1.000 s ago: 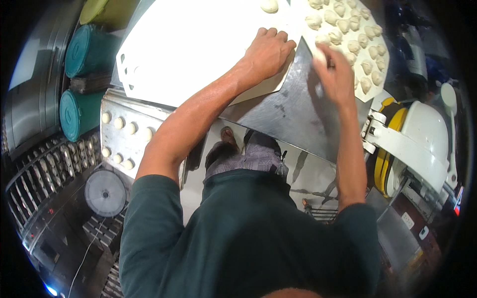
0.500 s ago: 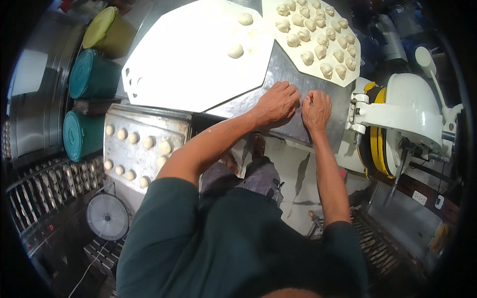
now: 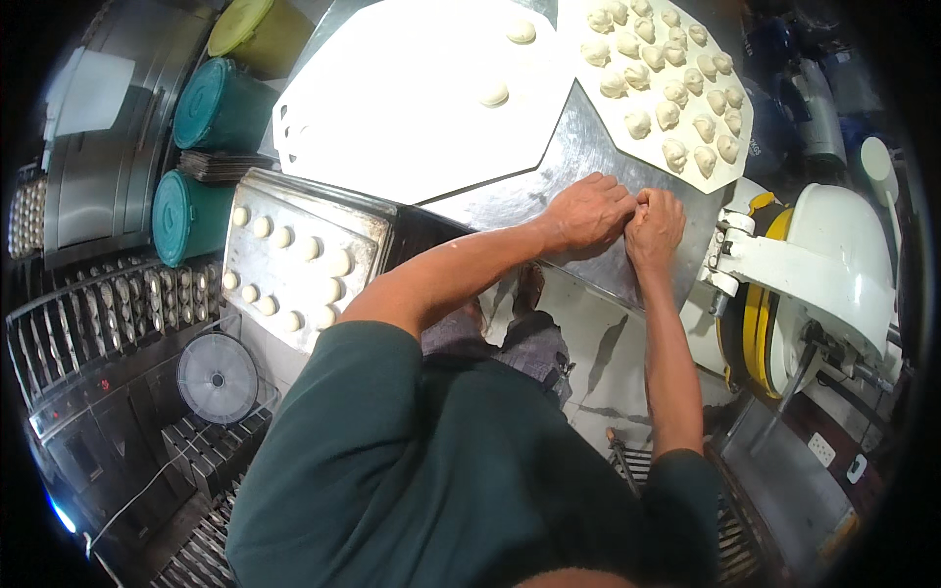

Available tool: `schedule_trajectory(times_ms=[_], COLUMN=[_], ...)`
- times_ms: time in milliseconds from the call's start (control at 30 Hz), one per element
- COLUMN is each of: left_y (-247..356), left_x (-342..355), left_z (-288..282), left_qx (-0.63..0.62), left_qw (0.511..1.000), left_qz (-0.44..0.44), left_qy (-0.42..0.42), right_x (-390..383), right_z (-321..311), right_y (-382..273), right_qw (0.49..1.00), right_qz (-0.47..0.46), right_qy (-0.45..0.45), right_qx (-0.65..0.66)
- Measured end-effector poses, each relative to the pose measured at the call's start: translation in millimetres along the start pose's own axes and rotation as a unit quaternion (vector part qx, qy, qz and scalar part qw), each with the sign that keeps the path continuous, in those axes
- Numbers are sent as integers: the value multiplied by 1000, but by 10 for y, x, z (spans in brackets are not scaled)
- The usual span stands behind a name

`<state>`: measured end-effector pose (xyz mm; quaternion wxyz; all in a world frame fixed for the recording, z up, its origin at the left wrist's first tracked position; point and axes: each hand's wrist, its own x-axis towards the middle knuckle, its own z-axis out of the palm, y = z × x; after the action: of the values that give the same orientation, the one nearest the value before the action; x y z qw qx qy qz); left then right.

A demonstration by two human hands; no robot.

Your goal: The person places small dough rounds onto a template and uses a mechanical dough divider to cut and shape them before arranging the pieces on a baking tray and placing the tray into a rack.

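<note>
The left hand (image 3: 591, 213) and the right hand (image 3: 655, 230) come together over the near edge of the steel table (image 3: 510, 203), backs up, fingers curled in; whether anything sits between the fingertips cannot be told, since the knuckles cover them. The two hands are side by side, so close that any contact is hard to judge. Just beyond the right hand lies the tip of the right board (image 3: 723, 173), set with many pleated dough lumps (image 3: 675, 92) in loose rows. Farther left on the table is the left board (image 3: 412, 108), bright with glare, its corner near that of the right board; two smooth dough balls lie toward its right side, the upper ball (image 3: 520, 32) and the lower ball (image 3: 493, 94), well apart from the hands. At the person's left, a metal tray (image 3: 290, 278) carries round dough pieces (image 3: 282, 237) in two rows, partly hidden by the left arm. Beyond the tray stand two teal bins (image 3: 172, 220) and a yellow bin (image 3: 240, 27), with a fan (image 3: 218, 377) nearer the person. At the right, beside the table, is a white mixer (image 3: 838, 260) with a yellow band (image 3: 760, 314)
</note>
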<state>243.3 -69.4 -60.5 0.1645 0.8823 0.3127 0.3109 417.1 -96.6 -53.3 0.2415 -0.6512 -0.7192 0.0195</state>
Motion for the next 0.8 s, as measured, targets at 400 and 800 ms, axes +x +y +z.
schedule_trajectory(times_ms=[400,800], left_y=[-94,-51], left_x=[-70,-551], left_z=[-230,-302], left_qx=[20,-37], left_qw=[998,996], left_qz=[-53,-84], left_qy=[-16,-5], right_x=[-164,-853], right_z=[-29,-412], right_y=[338,442], right_qw=[999,987], right_qz=[-30,-112], right_qy=[-21,-88], right_qx=[-13,76])
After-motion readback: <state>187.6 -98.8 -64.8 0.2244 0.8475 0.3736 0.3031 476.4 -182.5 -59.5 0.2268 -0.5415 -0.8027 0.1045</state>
